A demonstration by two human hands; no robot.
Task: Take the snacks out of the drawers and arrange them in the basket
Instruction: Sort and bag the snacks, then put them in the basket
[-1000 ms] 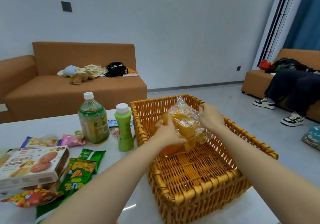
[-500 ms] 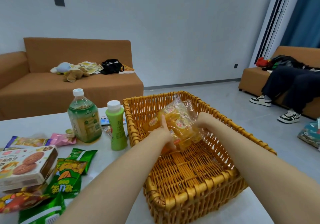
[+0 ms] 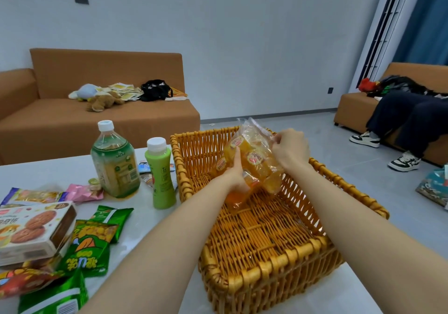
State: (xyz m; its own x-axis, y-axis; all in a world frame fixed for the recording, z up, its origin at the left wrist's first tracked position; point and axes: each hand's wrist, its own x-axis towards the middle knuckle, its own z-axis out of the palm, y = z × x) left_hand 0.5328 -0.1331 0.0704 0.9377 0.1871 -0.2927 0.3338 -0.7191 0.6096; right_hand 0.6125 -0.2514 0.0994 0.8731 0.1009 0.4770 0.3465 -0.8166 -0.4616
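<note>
A wicker basket (image 3: 271,248) stands on the white table (image 3: 135,219). Inside its far end a clear bag of yellow cakes (image 3: 257,161) stands tilted against the back wall. My left hand (image 3: 236,175) holds the bag's lower left side, with one finger straight up along it. My right hand (image 3: 291,151) pinches the bag's upper right edge. Left of the basket lie a cookie box (image 3: 34,231), green snack packets (image 3: 92,243), a pink packet (image 3: 82,192) and a red packet (image 3: 21,282).
A green tea bottle (image 3: 114,161) and a light green bottle (image 3: 161,175) stand just left of the basket. An orange sofa (image 3: 97,119) sits behind the table. A seated person's legs (image 3: 402,124) are at the right, by another sofa.
Both hands have lifted the cake bag a little and stood it more upright at the basket's far end. The view has shifted slightly.
</note>
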